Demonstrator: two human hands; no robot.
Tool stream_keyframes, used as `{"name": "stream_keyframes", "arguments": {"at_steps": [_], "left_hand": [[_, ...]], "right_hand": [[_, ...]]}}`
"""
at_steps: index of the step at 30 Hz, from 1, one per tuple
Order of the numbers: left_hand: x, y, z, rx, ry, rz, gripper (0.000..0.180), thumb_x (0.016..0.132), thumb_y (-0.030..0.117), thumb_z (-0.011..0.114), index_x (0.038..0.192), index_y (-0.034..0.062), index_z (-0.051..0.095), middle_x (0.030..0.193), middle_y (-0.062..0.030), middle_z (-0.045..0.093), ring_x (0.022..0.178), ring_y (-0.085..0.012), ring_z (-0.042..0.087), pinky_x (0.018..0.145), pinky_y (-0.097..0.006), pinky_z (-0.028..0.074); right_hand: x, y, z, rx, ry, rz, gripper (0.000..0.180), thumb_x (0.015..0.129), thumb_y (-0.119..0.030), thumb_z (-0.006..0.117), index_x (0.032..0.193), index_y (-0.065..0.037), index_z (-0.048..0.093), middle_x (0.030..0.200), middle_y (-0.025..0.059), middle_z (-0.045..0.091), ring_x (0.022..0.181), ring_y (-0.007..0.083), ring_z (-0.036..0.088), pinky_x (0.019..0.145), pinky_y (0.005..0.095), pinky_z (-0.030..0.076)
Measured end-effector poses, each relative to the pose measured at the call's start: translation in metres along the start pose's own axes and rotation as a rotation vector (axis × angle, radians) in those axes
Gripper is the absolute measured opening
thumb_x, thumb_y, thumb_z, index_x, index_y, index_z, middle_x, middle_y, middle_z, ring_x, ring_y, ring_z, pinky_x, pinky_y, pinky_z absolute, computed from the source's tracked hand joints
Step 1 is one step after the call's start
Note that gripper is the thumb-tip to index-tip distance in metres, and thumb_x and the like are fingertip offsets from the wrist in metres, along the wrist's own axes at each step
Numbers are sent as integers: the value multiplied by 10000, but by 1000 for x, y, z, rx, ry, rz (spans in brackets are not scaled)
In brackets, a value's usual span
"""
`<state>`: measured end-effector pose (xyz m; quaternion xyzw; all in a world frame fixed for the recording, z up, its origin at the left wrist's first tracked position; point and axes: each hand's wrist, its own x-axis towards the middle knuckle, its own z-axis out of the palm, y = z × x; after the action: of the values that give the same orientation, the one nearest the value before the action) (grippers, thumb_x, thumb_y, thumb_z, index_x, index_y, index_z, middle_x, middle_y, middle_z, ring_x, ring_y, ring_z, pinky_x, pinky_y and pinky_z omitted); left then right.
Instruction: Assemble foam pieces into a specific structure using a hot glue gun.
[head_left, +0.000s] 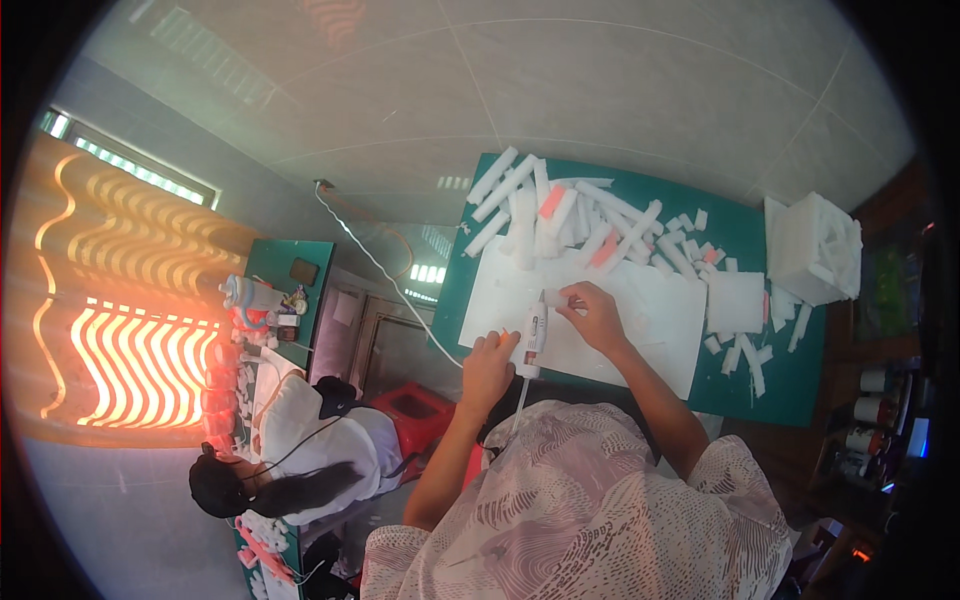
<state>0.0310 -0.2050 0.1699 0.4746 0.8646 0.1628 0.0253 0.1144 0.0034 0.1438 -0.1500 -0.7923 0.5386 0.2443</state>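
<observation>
My left hand (489, 366) is closed round the handle of a white hot glue gun (534, 338). A glue stick (521, 400) sticks out of the gun's rear end toward me, and the nozzle points away. In my right hand (594, 320), thumb and fingers pinch a small white foam piece (555, 299) right by the nozzle; whether the two touch cannot be made out. Both hands are over a white sheet (650, 350) lying on the green table (805, 385).
White foam strips (520, 225), a few pink, are heaped at the table's far side. Right of the sheet are a flat foam block (735, 302) and a large foam piece (815, 247). A white cord (375, 262) runs from the wall. A person (325, 440) sits at the left by another table.
</observation>
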Motion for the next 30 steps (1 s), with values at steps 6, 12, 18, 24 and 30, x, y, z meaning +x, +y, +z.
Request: {"name": "stream_keyframes", "arguments": {"at_steps": [6, 12, 18, 24, 30], "left_hand": [[-2, 0, -3, 63, 7, 22, 439, 636, 23, 613, 1055, 136, 550, 862, -92, 509, 792, -282, 539, 590, -392, 491], [-7, -2, 0, 155, 8, 3, 439, 634, 13, 614, 1049, 147, 561, 851, -92, 509, 786, -273, 535, 565, -372, 489], [-10, -1, 3, 207, 79, 8, 345, 687, 42, 586, 1010, 157, 556, 819, -74, 493, 733, -252, 518, 515, -354, 471], [-8, 0, -4, 173, 174, 13, 324, 709, 42, 570, 1015, 150, 567, 803, -69, 478, 718, -251, 501, 517, -358, 456], [-2, 9, -11, 126, 136, -29, 368, 684, 15, 578, 1028, 144, 562, 833, -80, 486, 759, -266, 507, 554, -375, 469]], "right_hand": [[-3, 0, 1, -37, -13, -30, 224, 729, -11, 690, 936, 16, 608, 861, 114, 590, 724, 206, 627, 678, 287, 533], [-4, -4, 3, -104, -48, -51, 221, 735, -12, 680, 942, 16, 610, 895, 111, 597, 733, 216, 630, 676, 288, 517], [-5, -7, 6, -149, -31, -87, 220, 740, -2, 665, 952, 15, 611, 922, 107, 598, 735, 229, 628, 674, 290, 514], [-7, -8, 6, 50, -11, 110, 223, 743, 2, 684, 952, 20, 607, 868, 105, 627, 770, 184, 642, 714, 286, 544], [-10, -4, 5, 185, 38, 199, 237, 737, 4, 697, 959, 4, 613, 860, 79, 641, 813, 158, 644, 726, 288, 554]]}}
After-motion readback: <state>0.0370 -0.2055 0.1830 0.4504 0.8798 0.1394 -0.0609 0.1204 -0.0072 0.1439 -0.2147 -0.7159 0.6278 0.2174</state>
